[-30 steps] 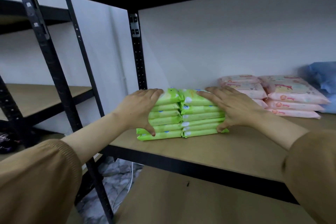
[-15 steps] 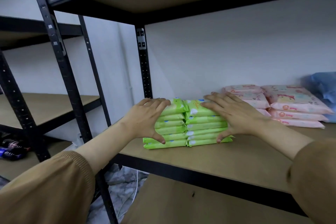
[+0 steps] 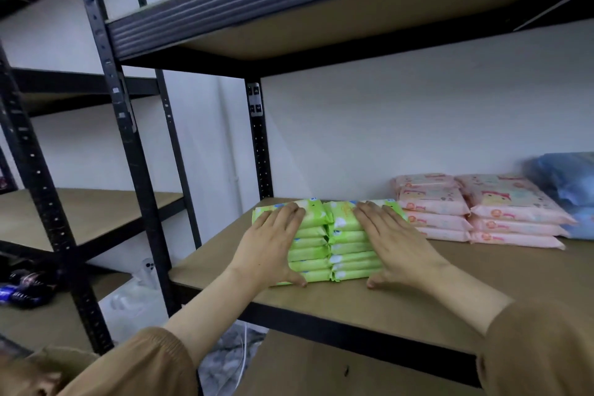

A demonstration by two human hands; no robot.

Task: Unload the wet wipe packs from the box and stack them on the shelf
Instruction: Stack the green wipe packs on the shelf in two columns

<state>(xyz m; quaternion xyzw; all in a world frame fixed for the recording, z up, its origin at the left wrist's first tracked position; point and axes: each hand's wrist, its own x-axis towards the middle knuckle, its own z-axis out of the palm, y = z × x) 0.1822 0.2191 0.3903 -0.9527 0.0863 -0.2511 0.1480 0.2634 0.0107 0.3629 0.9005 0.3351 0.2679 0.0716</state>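
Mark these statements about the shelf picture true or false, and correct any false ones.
1. The green wet wipe packs stand in two stacks side by side. True.
2. The left hand lifts a pack into the air. False: it lies flat on the left green stack.
3. The right hand rests with straight fingers on the right green stack. True.
4. The pink wet wipe packs lie left of the green ones. False: they lie to the right.

wipe packs (image 3: pixel 324 239) lime green w/ white-blue print; neighbouring packs (image 3: pixel 475 212) pale pink w/ cartoon print; bag (image 3: pixel 569 180) blue; shelf (image 3: pixel 450 270) tan board, black frame; sleeves (image 3: pixel 138 363) brown.
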